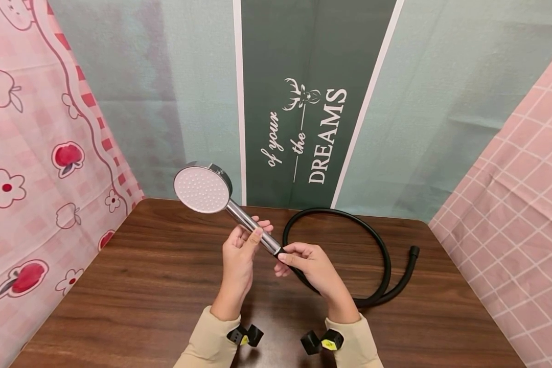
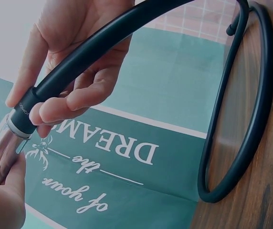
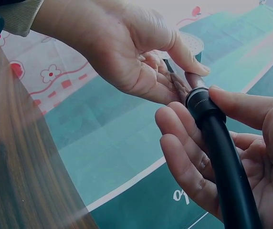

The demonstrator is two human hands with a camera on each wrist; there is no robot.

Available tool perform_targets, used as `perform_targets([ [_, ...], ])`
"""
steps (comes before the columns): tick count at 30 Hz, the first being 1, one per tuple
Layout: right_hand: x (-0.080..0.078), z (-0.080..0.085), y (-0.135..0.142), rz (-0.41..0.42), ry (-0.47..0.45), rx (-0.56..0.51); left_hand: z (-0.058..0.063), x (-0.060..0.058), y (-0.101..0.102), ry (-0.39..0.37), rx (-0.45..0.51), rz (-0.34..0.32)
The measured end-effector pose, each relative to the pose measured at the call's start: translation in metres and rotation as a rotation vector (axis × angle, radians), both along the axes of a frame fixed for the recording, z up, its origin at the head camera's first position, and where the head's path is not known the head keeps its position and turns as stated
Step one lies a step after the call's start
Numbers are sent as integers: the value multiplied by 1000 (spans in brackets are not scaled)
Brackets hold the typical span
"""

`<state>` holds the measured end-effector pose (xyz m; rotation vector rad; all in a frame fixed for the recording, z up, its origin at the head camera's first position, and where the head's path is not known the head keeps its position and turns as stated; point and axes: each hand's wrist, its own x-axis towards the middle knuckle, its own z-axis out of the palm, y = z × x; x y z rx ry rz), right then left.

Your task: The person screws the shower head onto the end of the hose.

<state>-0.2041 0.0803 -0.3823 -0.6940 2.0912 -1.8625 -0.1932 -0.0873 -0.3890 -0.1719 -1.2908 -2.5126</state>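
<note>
A chrome shower head (image 1: pixel 202 189) with a round, pale spray face is held up over the table, tilted to the upper left. My left hand (image 1: pixel 240 254) grips its shiny handle (image 1: pixel 246 219), thumb laid along the front. At the handle's lower end, my right hand (image 1: pixel 314 267) pinches the black collar (image 3: pixel 202 106) of a hose between thumb and fingers. Collar and handle end meet in both wrist views; how far they are joined I cannot tell. The black hose (image 1: pixel 383 245) runs from there in a loop over the table to a free end (image 1: pixel 414 251) at the right.
A dark wood-grain table (image 1: pixel 133 286) lies beneath. Behind it hangs a green cloth (image 1: pixel 276 61) with white lettering. A pink fruit-patterned cloth (image 1: pixel 23 214) stands at left and a pink checked one (image 1: pixel 524 220) at right. Both wrists wear small black cameras.
</note>
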Motion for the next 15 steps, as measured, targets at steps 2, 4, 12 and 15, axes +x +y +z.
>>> perform_targets([
  [2, 0, 0, 0, -4, -3, 2, 0, 0, 0, -1, -3, 2],
  [4, 0, 0, 0, -5, -2, 4, 0, 0, 0, -1, -5, 2],
  [12, 0, 0, 0, -2, -24, 4, 0, 0, 0, -1, -2, 3],
  [15, 0, 0, 0, 6, -37, -1, 0, 0, 0, 0, -3, 2],
])
